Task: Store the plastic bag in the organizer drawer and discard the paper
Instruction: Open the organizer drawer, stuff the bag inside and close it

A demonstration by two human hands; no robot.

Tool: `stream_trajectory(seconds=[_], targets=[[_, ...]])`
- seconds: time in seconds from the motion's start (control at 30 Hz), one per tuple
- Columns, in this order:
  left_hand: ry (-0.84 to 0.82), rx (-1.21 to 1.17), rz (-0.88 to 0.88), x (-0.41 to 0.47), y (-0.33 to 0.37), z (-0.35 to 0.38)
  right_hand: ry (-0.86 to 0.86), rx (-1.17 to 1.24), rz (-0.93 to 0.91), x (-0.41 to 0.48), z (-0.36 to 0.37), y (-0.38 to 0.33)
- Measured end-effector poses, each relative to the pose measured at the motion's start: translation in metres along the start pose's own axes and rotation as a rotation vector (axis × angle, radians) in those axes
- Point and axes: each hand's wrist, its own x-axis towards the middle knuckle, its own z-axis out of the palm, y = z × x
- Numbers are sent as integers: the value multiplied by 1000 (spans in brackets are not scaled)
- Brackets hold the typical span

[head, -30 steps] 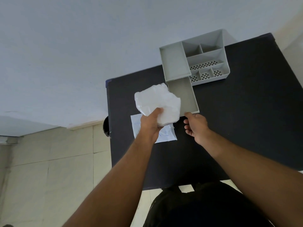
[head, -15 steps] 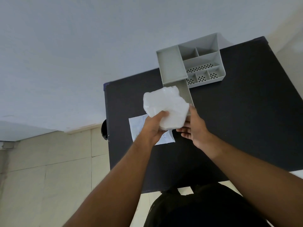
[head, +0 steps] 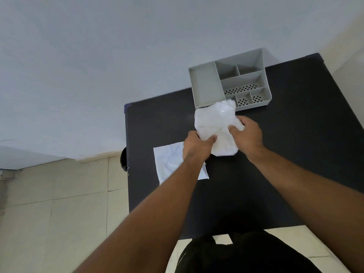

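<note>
surface: dark, matte top – its far edge meets the wall, its left edge runs beside the floor
room: pale blue-grey wall fills the upper view; beige tiled floor at lower left; a round dark thing shows past the surface's left edge, can't tell what it is
organizer: grey plastic organizer at the far edge of the surface, long side roughly left-right and slightly skewed; one big bay on the left, smaller bays on the right, three of them with perforated floors
plastic bag: white, crumpled plastic bag held between both hands, just in front of the organizer; long axis runs near-to-far; far end covers the organizer's near-left corner, near end sits between the wrists; whether it touches the surface – can't tell
paper: white paper lies flat on the surface at near left, faint blue drawing on it, edges skewed to the surface's edges; right part hidden under the left forearm
left hand: left hand has its grip clamped on the bag's left side, thumb across the front
right hand: right hand has its grip clamped on the bag's right side, fingers curled into the plastic
person: dark clothing at the bottom of the view
</note>
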Motion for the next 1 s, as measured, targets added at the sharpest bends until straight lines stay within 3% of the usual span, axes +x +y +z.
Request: stream_trajectory(seconds=[0.33, 0.5, 1.0], targets=[[43, 81, -20, 6, -8, 4, -20, -306, -169, 9, 10, 17], [127, 149, 56, 11, -2, 9, -34, -449, -294, 12, 16, 19], [241, 364, 195, 20, 5, 15, 72, -350, -339, 29, 26, 17]])
